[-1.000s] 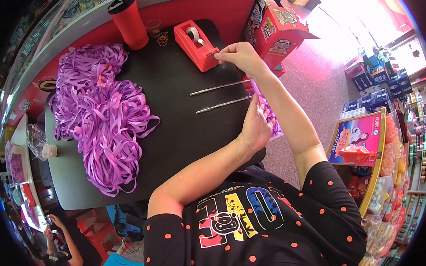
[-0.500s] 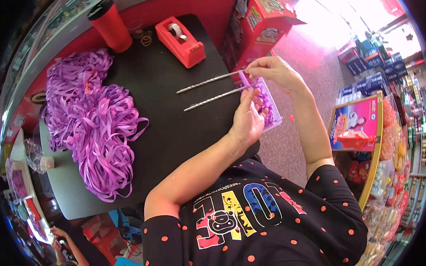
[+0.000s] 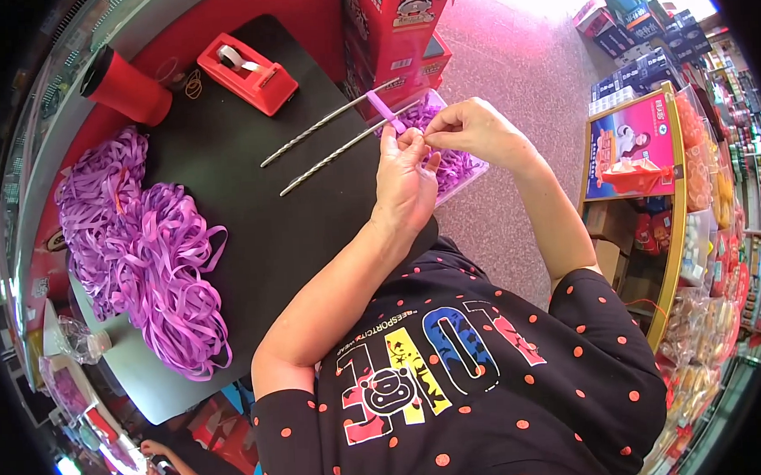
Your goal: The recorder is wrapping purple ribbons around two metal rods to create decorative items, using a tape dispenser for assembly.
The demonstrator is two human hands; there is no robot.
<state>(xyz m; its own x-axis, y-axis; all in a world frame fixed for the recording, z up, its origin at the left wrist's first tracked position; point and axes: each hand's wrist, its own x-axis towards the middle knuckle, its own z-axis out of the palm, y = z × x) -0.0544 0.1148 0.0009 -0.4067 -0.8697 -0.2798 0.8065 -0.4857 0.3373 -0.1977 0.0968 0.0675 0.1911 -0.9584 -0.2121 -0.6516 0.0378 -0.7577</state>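
Two spiral-fluted metal drill bits [image 3: 330, 160] jut side by side past the right end of the black table. A purple ribbon [image 3: 385, 110] is looped across both shanks. Thumb and fingers of my left hand [image 3: 405, 173] pinch the ribbon beside the nearer bit. My right hand [image 3: 478, 136] is closed in a thumb-and-forefinger pinch at the ribbon, right against the left fingertips; the bit of ribbon between them is mostly covered. Under both hands stands a clear plastic box [image 3: 478, 169] with many short purple ribbon pieces [image 3: 454, 168] inside, partly hidden.
A big tangled heap of purple ribbon [image 3: 165, 272] covers the left of the table [image 3: 257, 234]. Along the back are a red tape dispenser [image 3: 248, 73], rubber bands [image 3: 193, 84] and a red tumbler [image 3: 128, 87]. Red boxes [image 3: 393, 42] rise beyond the bits; a display shelf [image 3: 674, 250] stands right.
My right hand has moved from the farther bit to my left fingertips beside the nearer one. The ribbon now spans both shanks. The view has shifted, moving the table items leftward.
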